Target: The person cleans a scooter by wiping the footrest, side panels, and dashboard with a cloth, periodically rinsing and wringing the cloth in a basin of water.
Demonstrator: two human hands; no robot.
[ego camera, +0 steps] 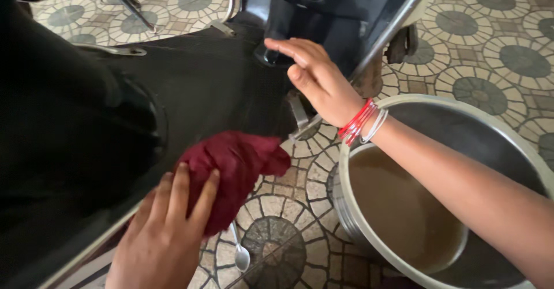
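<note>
Against black scooter panel [190, 87]: left hand [164, 231] pressing maroon cloth [236, 168], right hand [317, 78] open, bracing bodywork. Risk: elbow knocking metal pot [438, 101], spilling murky water [404, 208] over tiled floor [490, 40].

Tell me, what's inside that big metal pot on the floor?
The metal pot holds murky brown water, filling it partway. The water is too cloudy to show anything beneath it, and the right forearm crosses over part of the pot.
</note>
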